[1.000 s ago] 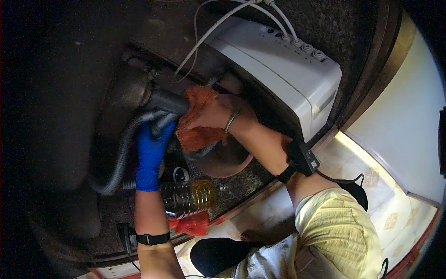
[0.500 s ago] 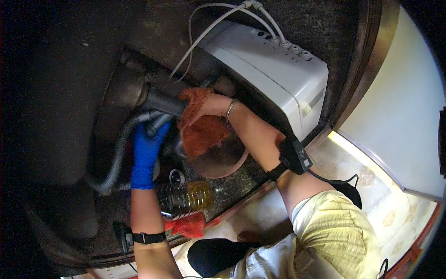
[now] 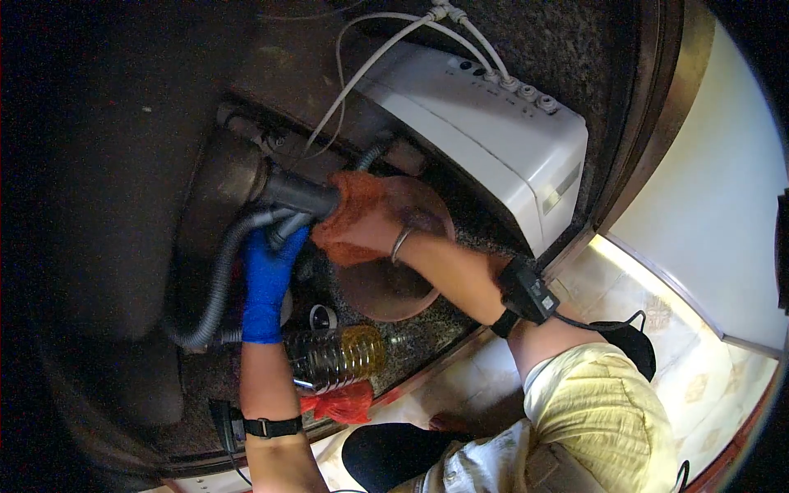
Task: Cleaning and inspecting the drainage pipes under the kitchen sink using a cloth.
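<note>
Low under the sink, a dark grey drain pipe [image 3: 297,194] runs down from the sink's underside and has a side branch [image 3: 288,229]. My left hand [image 3: 269,267], in a blue rubber glove, is closed around that branch; some fingers are hidden behind it. My right hand [image 3: 370,232] presses an orange-brown cloth [image 3: 355,201] around the pipe's lower end, its fingertips hidden by the cloth. A pinkish round basin [image 3: 390,300] stands beneath the cloth. From the pipe's branch a grey corrugated hose [image 3: 215,279] curves down past my left hand.
At the right stands a white box-shaped appliance [image 3: 485,135] with white tubes [image 3: 386,45] on top. Near my left forearm lie a clear ribbed bottle of yellowish liquid [image 3: 349,355], a red plastic bag [image 3: 345,404] and a small white cup-like thing [image 3: 323,317]. A pale cabinet door [image 3: 707,205] hangs open.
My right hand and the cloth have shifted; the cloth, hanging over the basin before, is now bunched around the pipe's end. More of the basin shows. My left hand keeps its place on the branch.
</note>
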Demonstrator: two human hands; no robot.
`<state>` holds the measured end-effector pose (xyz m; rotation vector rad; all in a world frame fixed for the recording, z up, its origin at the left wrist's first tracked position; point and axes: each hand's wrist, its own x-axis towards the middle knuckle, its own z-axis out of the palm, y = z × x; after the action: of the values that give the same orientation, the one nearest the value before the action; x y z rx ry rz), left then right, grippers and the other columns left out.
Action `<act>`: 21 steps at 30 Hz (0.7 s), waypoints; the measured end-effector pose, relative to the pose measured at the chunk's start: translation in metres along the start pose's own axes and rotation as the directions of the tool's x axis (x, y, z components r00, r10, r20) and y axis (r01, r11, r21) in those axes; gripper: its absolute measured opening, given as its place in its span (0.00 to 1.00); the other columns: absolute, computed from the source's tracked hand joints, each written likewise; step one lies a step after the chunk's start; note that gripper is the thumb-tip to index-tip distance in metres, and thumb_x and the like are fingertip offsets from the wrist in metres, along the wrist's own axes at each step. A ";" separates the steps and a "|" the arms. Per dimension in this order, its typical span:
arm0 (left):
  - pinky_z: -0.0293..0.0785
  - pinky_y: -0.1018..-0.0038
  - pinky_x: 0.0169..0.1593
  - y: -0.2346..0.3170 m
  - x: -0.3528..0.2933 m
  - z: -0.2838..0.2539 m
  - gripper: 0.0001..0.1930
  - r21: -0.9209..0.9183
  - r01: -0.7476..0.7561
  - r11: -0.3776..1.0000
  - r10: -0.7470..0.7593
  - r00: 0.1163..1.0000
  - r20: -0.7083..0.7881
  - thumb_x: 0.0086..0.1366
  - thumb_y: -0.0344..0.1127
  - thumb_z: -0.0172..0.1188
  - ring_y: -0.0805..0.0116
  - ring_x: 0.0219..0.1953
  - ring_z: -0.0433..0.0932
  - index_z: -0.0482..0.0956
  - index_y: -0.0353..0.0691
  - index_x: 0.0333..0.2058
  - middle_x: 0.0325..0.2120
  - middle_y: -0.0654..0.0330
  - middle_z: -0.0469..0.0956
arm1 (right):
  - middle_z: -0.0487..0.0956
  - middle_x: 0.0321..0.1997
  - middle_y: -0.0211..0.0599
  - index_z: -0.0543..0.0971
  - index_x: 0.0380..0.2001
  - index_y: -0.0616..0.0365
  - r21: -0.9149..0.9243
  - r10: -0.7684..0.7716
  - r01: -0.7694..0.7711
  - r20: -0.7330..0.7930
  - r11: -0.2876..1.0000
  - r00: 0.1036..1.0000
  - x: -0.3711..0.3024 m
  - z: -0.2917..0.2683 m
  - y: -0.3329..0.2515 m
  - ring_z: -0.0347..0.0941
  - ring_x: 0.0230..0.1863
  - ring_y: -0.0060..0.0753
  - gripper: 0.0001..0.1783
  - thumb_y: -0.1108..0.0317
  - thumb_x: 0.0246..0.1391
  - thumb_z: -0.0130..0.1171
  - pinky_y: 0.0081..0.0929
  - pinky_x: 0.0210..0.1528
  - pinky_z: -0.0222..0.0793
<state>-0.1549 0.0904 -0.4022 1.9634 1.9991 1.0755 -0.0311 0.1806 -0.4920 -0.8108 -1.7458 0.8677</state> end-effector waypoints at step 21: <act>0.65 0.74 0.46 0.021 0.004 0.009 0.17 0.032 0.017 0.999 -0.018 0.999 0.035 0.48 0.25 0.59 0.68 0.41 0.70 0.70 0.34 0.39 0.37 0.57 0.72 | 0.65 0.47 0.44 0.66 0.44 0.58 0.439 -0.171 0.088 0.153 0.894 0.973 0.021 0.014 0.043 0.57 0.52 0.43 0.47 0.51 0.13 0.68 0.33 0.53 0.54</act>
<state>-0.1335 0.0953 -0.3954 1.9629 2.0234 1.0036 -0.0448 0.2179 -0.5221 -0.3217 -1.6559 1.2140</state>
